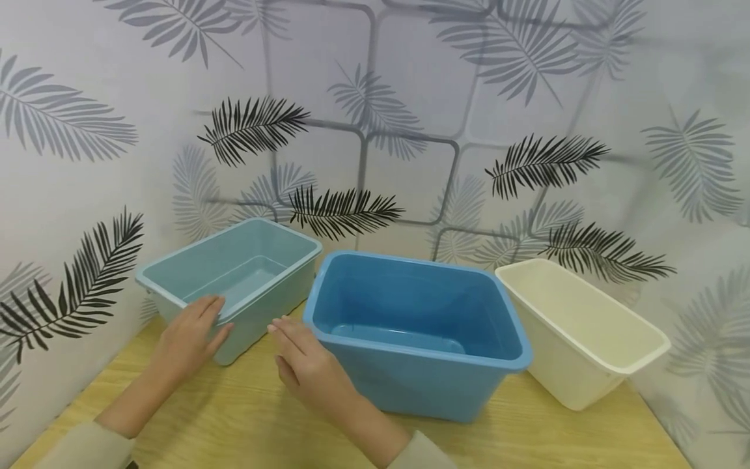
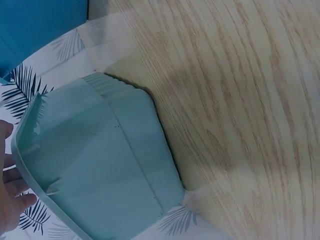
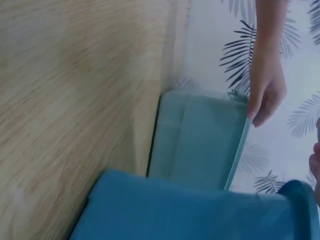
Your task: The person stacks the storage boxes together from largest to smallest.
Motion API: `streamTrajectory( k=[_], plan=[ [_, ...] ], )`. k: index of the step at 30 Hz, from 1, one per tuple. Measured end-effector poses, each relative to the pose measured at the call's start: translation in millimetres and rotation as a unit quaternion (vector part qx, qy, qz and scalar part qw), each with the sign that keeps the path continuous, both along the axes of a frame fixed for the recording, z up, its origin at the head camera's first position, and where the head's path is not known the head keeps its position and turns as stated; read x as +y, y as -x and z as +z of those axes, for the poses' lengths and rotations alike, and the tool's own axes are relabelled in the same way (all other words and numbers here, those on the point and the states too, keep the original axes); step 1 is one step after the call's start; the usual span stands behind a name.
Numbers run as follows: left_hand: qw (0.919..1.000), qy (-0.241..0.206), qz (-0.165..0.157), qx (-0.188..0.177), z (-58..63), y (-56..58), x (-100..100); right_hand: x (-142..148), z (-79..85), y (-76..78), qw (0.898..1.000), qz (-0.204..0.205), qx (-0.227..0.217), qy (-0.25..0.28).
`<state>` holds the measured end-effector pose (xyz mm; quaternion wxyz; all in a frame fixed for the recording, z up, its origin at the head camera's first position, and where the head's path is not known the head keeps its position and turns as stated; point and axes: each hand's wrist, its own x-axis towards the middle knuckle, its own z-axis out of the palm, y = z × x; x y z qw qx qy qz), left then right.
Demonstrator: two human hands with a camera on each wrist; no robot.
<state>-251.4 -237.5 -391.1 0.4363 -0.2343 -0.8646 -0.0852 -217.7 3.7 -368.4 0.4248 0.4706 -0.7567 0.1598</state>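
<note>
My left hand (image 1: 186, 342) is at the near rim of the pale teal plastic tub (image 1: 281, 293), with its fingertips right at the edge. In the left wrist view, the fingers (image 2: 14, 181) show just above the rim of that tub (image 2: 100, 155). My right hand (image 1: 310, 365) is raised beside the left end of the blue plastic tub (image 1: 410, 384), fingers together and holding nothing. The right wrist view catches only a bit of its fingers (image 3: 315, 160) at the edge, above the blue tub (image 3: 190, 212).
A cream plastic tub (image 1: 562, 365) stands at the right, angled against the blue one. All three tubs are upright on a wood-grain table (image 1: 252, 417). Behind them rises a wall covering (image 1: 410, 195) with a leaf pattern.
</note>
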Motion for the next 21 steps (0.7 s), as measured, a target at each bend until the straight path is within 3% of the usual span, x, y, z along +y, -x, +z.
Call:
streamTrajectory(
  k=[3, 6, 10, 15, 21],
  plan=[
    [0.9998, 0.002, 0.005, -0.021, -0.9, -0.5, 0, -13, -5.1, 2.9, 1.000, -0.013, 0.004, -0.015],
    [0.9989, 0.000, 0.016, -0.045, -2.0, -2.0, 0, -24, -12.7, 8.0, 0.999, -0.017, -0.042, -0.009],
    [0.9986, 0.004, 0.025, -0.046, -4.4, -2.0, -2, -36, -20.5, 19.1, 0.994, -0.046, -0.101, -0.006],
    [0.9981, 0.005, 0.030, -0.054, -4.8, -3.8, -1, -46, -24.8, 34.1, 0.980, -0.097, -0.175, -0.019],
    [0.9979, -0.010, 0.031, -0.057, -5.5, -3.8, 0, -55, -25.5, 45.6, 0.961, -0.116, -0.248, -0.040]
  ],
)
